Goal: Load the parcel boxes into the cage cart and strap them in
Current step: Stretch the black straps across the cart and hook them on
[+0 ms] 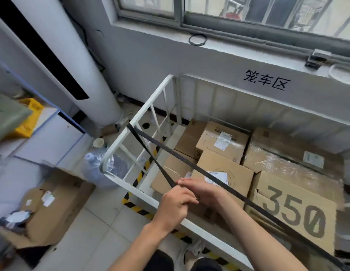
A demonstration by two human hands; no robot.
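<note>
COUNT: one black strap (150,140), two runs from the left rail; about six parcel boxes (222,140) | ROOM: open floor at your left | CONTAINER: white cage cart (135,119) holds all boxes, packed close | GRIP: your left hand (173,207) clenched on the strap; your right hand (201,189) touching it, hold unclear

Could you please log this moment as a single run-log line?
phase: strapping | boxes: in cage cart | strap: looped on left rail, over boxes | left hand, right hand: gripping strap
</note>
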